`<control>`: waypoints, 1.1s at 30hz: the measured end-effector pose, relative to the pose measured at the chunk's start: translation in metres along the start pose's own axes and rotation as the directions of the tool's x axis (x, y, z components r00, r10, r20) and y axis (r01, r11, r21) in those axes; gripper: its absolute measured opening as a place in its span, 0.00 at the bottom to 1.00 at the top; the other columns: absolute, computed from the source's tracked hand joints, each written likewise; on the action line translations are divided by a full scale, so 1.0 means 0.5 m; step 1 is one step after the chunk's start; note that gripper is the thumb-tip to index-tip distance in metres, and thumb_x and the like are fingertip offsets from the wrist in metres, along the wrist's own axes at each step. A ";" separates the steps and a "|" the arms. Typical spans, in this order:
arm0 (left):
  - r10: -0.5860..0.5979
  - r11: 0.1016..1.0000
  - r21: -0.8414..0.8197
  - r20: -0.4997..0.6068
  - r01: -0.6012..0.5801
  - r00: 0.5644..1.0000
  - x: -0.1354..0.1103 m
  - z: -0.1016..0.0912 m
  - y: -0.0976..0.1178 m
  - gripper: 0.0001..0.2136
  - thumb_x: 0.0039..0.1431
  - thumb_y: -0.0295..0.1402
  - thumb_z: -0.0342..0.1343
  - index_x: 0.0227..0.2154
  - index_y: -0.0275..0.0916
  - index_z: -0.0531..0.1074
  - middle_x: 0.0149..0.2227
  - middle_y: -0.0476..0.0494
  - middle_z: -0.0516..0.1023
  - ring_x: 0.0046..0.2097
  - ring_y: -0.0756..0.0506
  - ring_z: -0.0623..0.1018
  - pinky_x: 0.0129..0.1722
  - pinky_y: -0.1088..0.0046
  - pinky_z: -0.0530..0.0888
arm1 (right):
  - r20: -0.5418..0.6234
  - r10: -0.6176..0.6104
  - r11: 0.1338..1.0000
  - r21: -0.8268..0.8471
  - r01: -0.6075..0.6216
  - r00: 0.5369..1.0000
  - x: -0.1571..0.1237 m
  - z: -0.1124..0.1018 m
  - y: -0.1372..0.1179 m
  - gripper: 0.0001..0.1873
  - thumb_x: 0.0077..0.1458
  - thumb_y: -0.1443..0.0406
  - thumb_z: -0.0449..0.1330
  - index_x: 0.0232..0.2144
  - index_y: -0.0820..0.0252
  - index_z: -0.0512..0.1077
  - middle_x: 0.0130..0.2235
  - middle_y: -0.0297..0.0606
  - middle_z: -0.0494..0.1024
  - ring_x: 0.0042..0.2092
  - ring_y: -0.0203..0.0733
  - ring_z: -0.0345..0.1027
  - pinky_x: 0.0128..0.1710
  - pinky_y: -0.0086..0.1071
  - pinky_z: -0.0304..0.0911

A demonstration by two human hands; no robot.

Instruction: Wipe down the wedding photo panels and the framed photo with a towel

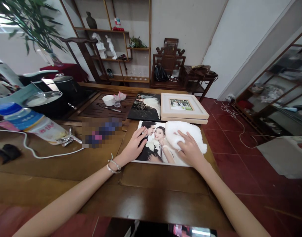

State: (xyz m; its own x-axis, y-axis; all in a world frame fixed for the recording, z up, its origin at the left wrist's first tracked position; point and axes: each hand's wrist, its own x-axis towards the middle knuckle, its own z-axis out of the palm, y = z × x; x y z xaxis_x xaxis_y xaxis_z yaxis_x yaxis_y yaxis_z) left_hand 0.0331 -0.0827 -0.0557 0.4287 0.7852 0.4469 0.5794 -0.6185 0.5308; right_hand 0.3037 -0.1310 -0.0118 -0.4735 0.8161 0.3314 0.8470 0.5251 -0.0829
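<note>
A large wedding photo print (153,153) of a couple lies flat on the wooden table, its near edge towards me. My left hand (135,144) rests on the print's left side with fingers stretched out, holding nothing. On the right part of the print sits a bunched white fluffy cloth (199,136). My right hand (190,149) is on this cloth, its fingers pressing into the folds; the cloth hides that part of the print. Behind the print are a dark photo panel (141,110) and a pale framed photo (202,112) stacked on another pale piece.
Left on the table (98,177) lie a blue-capped plastic package (39,125), a white cable (49,156) and a blurred-out item (101,131). A white bowl (108,100) stands on the tea tray, near a dark pot (67,87). Red floor tiles (230,164) show past the table's right edge.
</note>
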 end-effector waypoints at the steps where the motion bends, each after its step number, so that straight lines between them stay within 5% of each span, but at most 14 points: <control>1: 0.001 1.000 -0.004 0.000 -0.001 1.000 0.000 0.000 0.001 0.19 0.65 0.33 0.43 0.58 0.42 0.59 0.62 0.39 0.57 0.63 0.41 0.56 0.61 0.53 0.57 | 0.011 -0.009 1.000 0.005 0.009 1.000 -0.006 -0.003 -0.012 0.11 0.42 0.77 0.53 0.26 0.61 0.72 0.56 0.51 0.68 0.62 0.55 0.52 0.59 0.57 0.47; 8: 0.003 1.000 -0.003 -0.003 -0.003 1.000 0.001 -0.002 0.007 0.19 0.65 0.32 0.43 0.58 0.42 0.58 0.62 0.38 0.57 0.63 0.41 0.56 0.61 0.52 0.57 | -0.020 -0.136 0.987 0.083 0.138 0.990 -0.113 -0.030 -0.116 0.10 0.39 0.78 0.53 0.17 0.61 0.69 0.59 0.49 0.63 0.63 0.57 0.46 0.59 0.60 0.46; 12: 0.026 1.000 -0.001 0.010 -0.026 1.000 0.001 -0.004 0.008 0.20 0.65 0.31 0.42 0.59 0.42 0.57 0.62 0.38 0.56 0.64 0.40 0.54 0.61 0.53 0.56 | -0.051 -0.233 0.965 0.110 0.238 0.971 -0.150 -0.044 -0.125 0.12 0.40 0.79 0.52 0.13 0.62 0.64 0.60 0.47 0.61 0.64 0.57 0.45 0.59 0.61 0.46; 19: 0.055 0.998 0.008 0.047 -0.056 0.997 0.000 -0.009 0.007 0.20 0.65 0.31 0.41 0.60 0.42 0.55 0.63 0.37 0.54 0.64 0.40 0.52 0.61 0.52 0.55 | 0.069 -0.123 0.989 0.087 0.117 0.990 -0.038 -0.026 -0.023 0.11 0.40 0.77 0.52 0.23 0.61 0.70 0.57 0.49 0.66 0.63 0.53 0.48 0.59 0.56 0.48; 25: 0.040 0.999 -0.001 0.031 -0.040 0.999 -0.001 -0.006 0.008 0.20 0.65 0.31 0.41 0.59 0.43 0.56 0.63 0.38 0.54 0.64 0.40 0.52 0.61 0.52 0.55 | 0.028 0.004 1.000 0.030 -0.005 1.000 0.060 0.010 0.044 0.13 0.43 0.77 0.52 0.31 0.64 0.71 0.54 0.57 0.69 0.61 0.53 0.55 0.59 0.54 0.50; 33: 0.002 1.000 -0.013 -0.025 -0.002 1.000 -0.001 -0.001 0.013 0.19 0.65 0.32 0.43 0.58 0.41 0.59 0.62 0.37 0.57 0.63 0.40 0.55 0.61 0.53 0.56 | 0.034 -0.036 0.995 0.099 0.033 0.999 -0.027 -0.018 -0.036 0.11 0.40 0.78 0.51 0.24 0.62 0.68 0.56 0.52 0.67 0.62 0.55 0.50 0.60 0.56 0.46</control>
State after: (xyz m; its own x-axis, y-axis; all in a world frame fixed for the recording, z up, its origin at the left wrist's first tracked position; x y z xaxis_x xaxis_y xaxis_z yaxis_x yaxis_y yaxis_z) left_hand 0.0363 -0.0870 -0.0523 0.4123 0.7831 0.4657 0.5698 -0.6204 0.5389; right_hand 0.2969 -0.1538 -0.0062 -0.5119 0.8044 0.3015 0.8029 0.5728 -0.1648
